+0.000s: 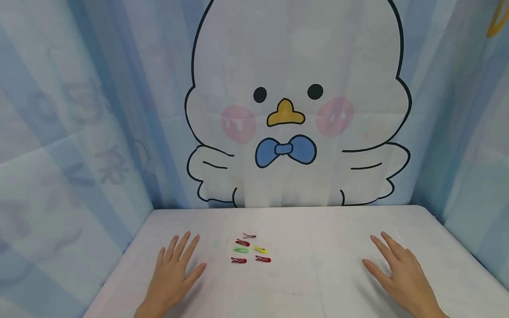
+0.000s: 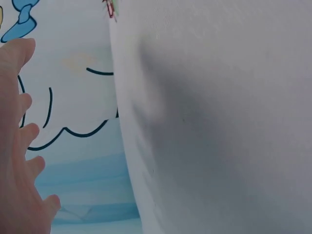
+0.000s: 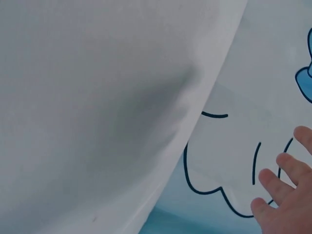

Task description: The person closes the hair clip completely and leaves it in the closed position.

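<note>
White table [image 1: 302, 291] filled the foreground as a person held two bare hands above it, well apart, soft shadows falling beneath them. The left hand [image 1: 171, 274] reached forward from the lower edge, its back to the head camera, fingers straight and fanned, thumb angled out toward the table's middle. The right hand [image 1: 403, 274] came in from the opposite side, fingers spread and slanting inward, thumb pointing toward the middle as well. On each, thumb and fingers stood apart, clamped on nothing.

Between the hands, nearer the left one, six small clips lay in a loose group. Two red clips, one at left [image 1: 239, 260] and one at right [image 1: 263, 259], were closest; beyond them came a green clip [image 1: 240, 250] and a yellow clip [image 1: 260, 249], then a third red clip [image 1: 242, 242] and, farthest, a thin dark clip [image 1: 249, 236].

Behind the table hung a blue-striped curtain [image 1: 171, 110] printed with a white bird [image 1: 286, 53], its beak [image 1: 285, 117] yellow and its bow tie [image 1: 283, 149] blue.
</note>
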Tool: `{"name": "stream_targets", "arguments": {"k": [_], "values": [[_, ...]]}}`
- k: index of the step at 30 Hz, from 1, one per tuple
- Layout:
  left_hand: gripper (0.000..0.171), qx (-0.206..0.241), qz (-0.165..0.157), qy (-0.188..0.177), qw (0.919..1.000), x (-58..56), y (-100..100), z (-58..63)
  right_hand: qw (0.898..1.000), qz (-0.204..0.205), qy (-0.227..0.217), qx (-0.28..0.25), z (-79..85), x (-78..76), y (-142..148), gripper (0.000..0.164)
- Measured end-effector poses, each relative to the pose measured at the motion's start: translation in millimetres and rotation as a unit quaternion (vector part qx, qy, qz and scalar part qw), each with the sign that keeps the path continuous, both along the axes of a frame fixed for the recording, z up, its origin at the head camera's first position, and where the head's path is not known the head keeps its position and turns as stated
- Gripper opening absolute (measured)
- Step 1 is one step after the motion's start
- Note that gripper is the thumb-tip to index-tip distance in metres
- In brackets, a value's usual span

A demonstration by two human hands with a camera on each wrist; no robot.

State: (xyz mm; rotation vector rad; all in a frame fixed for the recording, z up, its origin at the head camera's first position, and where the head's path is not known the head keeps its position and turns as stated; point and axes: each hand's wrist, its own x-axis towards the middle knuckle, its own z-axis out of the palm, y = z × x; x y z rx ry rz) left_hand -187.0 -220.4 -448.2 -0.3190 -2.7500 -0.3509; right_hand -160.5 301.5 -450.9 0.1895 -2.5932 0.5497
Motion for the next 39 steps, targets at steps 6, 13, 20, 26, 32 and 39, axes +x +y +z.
{"name": "stream_targets", "arguments": {"k": [6,13,20,26,32,39], "values": [[0.072,0.006,-0.003,0.006,1.0,-1.7,6,1.3,1.0,0.013,0.013,-0.014,-0.8,-5.3,-14,0.067],[0.074,0.02,-0.004,0.004,0.9998,-5.7,18,0.3,1.0,0.021,0.02,-0.01,3.2,-9.3,-28,0.067],[0.072,0.034,-0.013,-0.008,0.9993,-10.3,29,0.7,1.0,0.016,-0.008,-0.012,9.6,-11.1,-44,0.068],[0.069,0.055,-0.033,-0.018,0.9978,-12.7,37,0.3,0.999,0.027,-0.017,-0.021,9.1,-15.5,-57,0.067],[0.063,0.079,-0.05,-0.038,0.9949,-15.1,46,0.5,0.997,0.056,-0.005,-0.044,4.1,-19.8,-66,0.065],[0.063,0.09,-0.052,-0.055,0.993,-18.2,51,-1.2,0.996,0.077,0.01,-0.048,6.1,-23.4,-80,0.064]]}}
